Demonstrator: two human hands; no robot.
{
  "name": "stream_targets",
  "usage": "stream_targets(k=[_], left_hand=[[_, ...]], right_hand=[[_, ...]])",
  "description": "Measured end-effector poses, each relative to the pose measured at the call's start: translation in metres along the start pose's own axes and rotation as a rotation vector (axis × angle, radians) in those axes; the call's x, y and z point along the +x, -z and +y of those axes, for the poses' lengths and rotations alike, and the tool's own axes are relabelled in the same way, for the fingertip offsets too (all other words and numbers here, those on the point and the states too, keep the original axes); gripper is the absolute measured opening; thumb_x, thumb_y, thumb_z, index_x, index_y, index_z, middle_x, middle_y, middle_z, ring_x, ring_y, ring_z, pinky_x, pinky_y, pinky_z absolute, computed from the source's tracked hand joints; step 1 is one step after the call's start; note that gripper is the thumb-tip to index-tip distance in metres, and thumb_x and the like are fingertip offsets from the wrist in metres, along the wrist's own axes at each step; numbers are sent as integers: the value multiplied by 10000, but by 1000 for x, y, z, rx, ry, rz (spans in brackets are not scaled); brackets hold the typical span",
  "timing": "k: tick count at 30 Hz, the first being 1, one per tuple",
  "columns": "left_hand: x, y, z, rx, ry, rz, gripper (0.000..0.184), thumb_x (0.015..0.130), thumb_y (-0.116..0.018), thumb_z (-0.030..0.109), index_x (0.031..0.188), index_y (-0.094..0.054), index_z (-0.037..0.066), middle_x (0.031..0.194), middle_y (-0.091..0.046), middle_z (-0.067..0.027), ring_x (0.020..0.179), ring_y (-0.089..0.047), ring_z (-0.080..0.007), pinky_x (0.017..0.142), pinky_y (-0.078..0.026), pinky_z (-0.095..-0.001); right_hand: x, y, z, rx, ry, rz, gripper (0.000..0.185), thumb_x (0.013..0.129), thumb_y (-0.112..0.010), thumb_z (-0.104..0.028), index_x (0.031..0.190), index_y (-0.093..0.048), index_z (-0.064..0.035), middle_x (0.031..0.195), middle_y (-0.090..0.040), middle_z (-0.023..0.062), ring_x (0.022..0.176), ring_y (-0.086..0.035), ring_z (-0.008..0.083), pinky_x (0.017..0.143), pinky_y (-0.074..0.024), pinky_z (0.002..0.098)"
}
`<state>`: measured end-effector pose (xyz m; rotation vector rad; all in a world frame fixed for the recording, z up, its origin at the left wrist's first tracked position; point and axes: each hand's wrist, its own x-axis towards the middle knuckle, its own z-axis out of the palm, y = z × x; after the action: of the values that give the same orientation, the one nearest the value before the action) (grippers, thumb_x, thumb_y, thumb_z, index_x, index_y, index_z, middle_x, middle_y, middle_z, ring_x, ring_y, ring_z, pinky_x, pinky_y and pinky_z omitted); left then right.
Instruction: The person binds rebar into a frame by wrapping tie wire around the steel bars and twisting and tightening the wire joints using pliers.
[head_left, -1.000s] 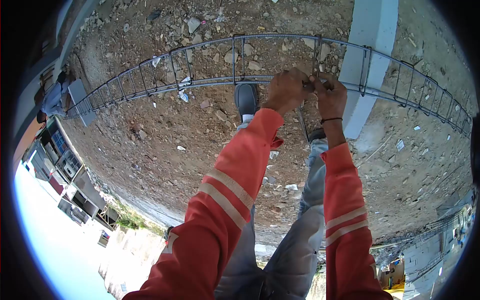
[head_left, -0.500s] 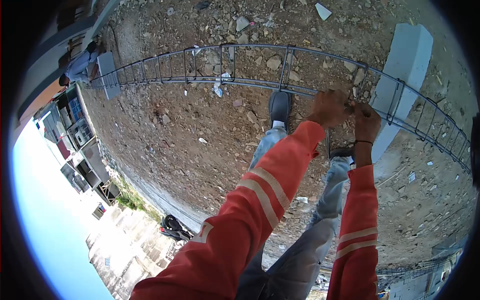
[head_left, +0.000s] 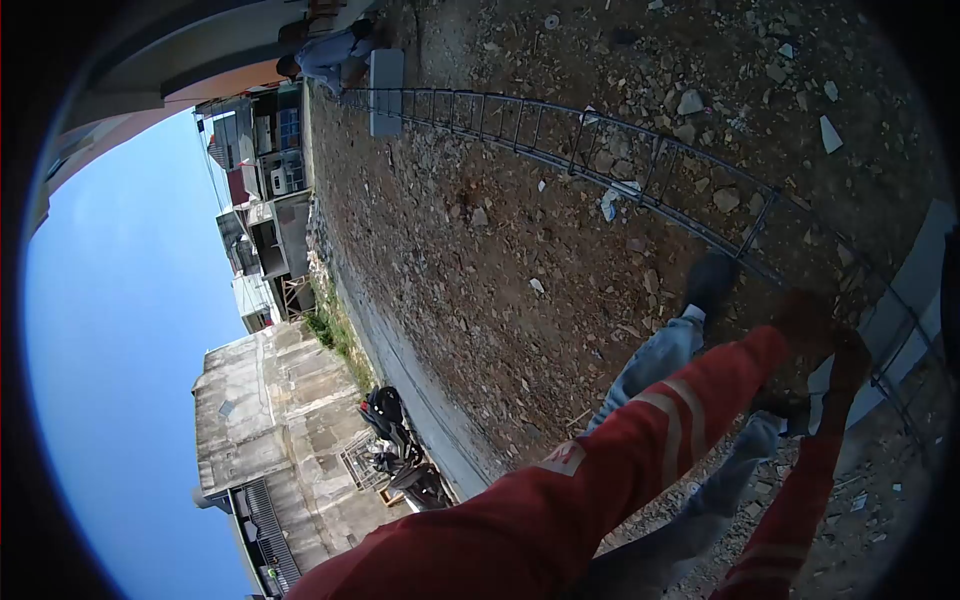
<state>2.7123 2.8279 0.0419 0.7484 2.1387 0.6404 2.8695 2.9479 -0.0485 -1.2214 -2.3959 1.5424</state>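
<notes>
A long cage of thin steel bars [head_left: 640, 197] with rectangular ties curves over the ground from the upper left to the right edge. My left hand [head_left: 803, 318] is closed at its lower bars, in deep shadow. Close beside it, my right hand [head_left: 850, 362] is also closed, fingers bent toward the left. What either hand grips is too dark and small to make out. Beneath the cage near my right hand lies a pale grey block [head_left: 900, 300].
A co-worker [head_left: 328, 58] crouches at the cage's far end by another pale block [head_left: 386, 92]. Stones and scraps litter the dirt [head_left: 480, 270]. My shoe [head_left: 711, 280] is just below the cage. A parked motorcycle [head_left: 388, 420] stands near a wall, with buildings beyond.
The view has swung left, so the cage, my hands and the near block appear farther right and lower. More buildings and sky show. My hands stay together at the cage.
</notes>
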Motion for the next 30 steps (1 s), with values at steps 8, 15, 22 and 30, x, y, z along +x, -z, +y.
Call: stream_targets(k=[8, 15, 22, 30], left_hand=[[4, -18, -24, 128, -212, -56, 188, 851, -648, 331, 892, -781, 205, 908, -726, -74, 887, -685, -287, 773, -553, -428], [8, -9, -11, 96, 58, -199, 237, 823, -697, 398, 892, -786, 189, 927, -730, -67, 925, -666, -301, 829, -537, -421], [14, 4, -13, 68, 99, -288, 289, 785, -732, 486, 918, -792, 237, 1042, -680, -151, 1033, -630, -350, 915, -488, -440], [12, 5, -3, -18, 182, -262, 377, 758, -779, 450, 941, -775, 120, 1007, -713, -131, 899, -686, -314, 802, -531, -406]], right_hand=[[-19, 10, -89, -98, -326, 55, 446, 880, -635, -525, 1007, -700, -102, 821, -687, 152, 839, -678, 363, 740, -501, 430], [-121, 4, -95, 188, -448, 170, 339, 1034, -420, -366, 1041, -563, -58, 813, -611, 140, 736, -619, 326, 665, -447, 434], [-140, -46, -68, 1087, -955, 101, 302, 977, -593, -283, 1230, -654, -129, 665, -474, -58, 443, -331, 12, 360, -248, 194], [-101, -60, -70, 1357, -1033, 144, 212, 994, -541, -186, 1183, -634, -203, 644, -430, -77, 465, -325, 25, 389, -234, 196]])
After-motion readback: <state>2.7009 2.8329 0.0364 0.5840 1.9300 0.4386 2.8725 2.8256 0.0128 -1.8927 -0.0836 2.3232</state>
